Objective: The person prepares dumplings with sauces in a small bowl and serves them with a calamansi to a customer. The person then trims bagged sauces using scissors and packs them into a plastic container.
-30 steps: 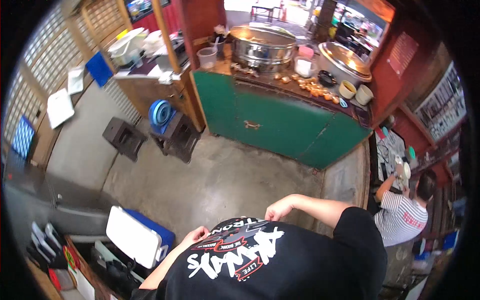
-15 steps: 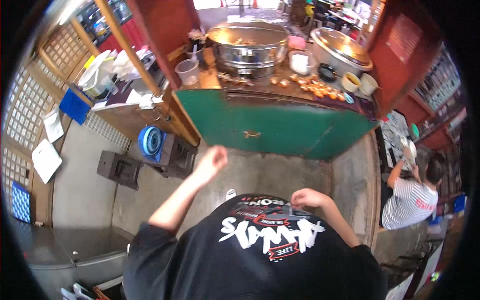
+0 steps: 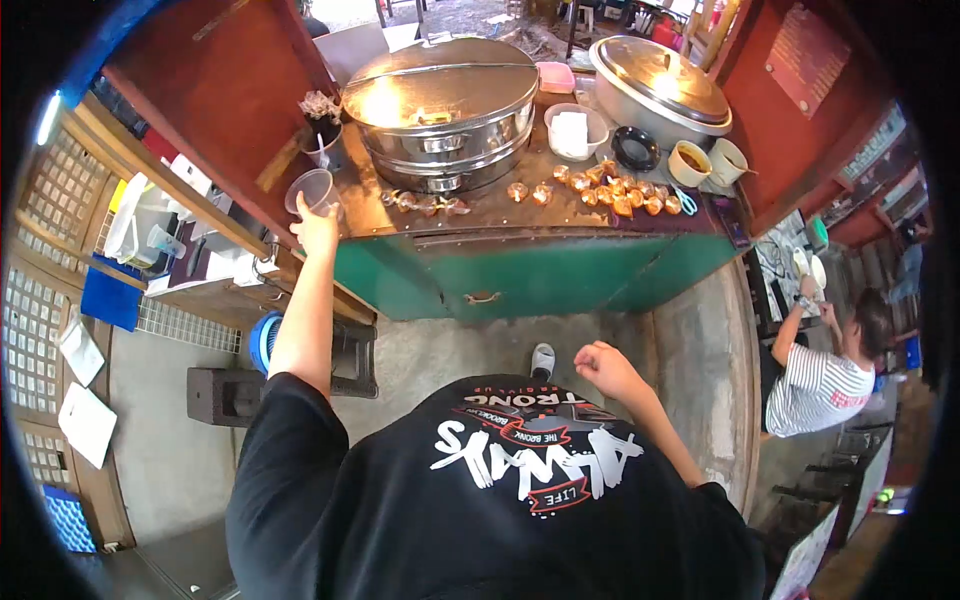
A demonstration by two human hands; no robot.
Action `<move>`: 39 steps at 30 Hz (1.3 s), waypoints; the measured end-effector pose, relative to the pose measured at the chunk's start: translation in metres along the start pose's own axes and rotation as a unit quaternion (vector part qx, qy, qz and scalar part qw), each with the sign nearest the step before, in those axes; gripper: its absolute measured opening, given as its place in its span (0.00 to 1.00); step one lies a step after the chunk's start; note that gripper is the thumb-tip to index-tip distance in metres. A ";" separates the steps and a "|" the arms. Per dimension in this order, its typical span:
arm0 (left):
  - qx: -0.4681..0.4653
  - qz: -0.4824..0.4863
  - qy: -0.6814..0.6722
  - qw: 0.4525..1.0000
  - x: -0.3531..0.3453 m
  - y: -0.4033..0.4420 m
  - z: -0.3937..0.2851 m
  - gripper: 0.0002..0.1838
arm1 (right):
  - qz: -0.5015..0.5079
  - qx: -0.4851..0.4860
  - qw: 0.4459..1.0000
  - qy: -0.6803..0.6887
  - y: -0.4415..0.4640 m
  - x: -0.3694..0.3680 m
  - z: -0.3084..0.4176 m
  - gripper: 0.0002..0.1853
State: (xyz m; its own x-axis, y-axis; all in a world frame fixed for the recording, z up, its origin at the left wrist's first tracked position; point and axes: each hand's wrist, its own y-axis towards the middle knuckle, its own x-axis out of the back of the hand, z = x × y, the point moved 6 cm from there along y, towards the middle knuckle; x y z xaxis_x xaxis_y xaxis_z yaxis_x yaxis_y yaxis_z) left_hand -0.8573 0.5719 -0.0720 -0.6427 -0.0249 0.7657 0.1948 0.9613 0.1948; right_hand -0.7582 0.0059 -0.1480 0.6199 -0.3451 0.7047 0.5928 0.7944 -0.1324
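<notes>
My left hand (image 3: 318, 228) reaches out to the counter's left end, its fingers closed on the near side of a clear plastic container (image 3: 312, 186). That container stands beside a cup holding utensils (image 3: 323, 143), left of a large round steel steamer (image 3: 445, 110). My right hand (image 3: 605, 368) hovers in front of my body, fingers loosely curled with nothing in them. Nearest the container on the counter are a few small tied bags (image 3: 425, 204).
Along the counter lie more small tied bags (image 3: 625, 192), a black bowl (image 3: 636, 148), cups of sauce (image 3: 690, 163) and a large lidded pot (image 3: 660, 85). A green cabinet front (image 3: 520, 275) is below. Dark stools (image 3: 225, 397) stand left; a person in a striped shirt (image 3: 820, 390) sits right.
My left hand has moved forward and left, from above the floor to the clear plastic container. My view has shifted closer to the counter. The right hand stays curled near my body.
</notes>
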 end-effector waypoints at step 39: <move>-0.439 0.330 -0.191 0.814 -0.057 -0.175 -0.211 0.16 | -0.126 0.144 0.962 -0.196 0.314 0.114 0.041 0.18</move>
State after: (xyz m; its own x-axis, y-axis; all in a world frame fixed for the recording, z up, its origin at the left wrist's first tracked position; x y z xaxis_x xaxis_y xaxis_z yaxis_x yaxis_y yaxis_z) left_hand -0.6979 0.3471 -0.0206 -0.3346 0.6659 0.6668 0.9372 0.1607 0.3097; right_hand -0.5225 0.2360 -0.0810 0.2005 -0.3747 0.9052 0.4968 0.8353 0.2357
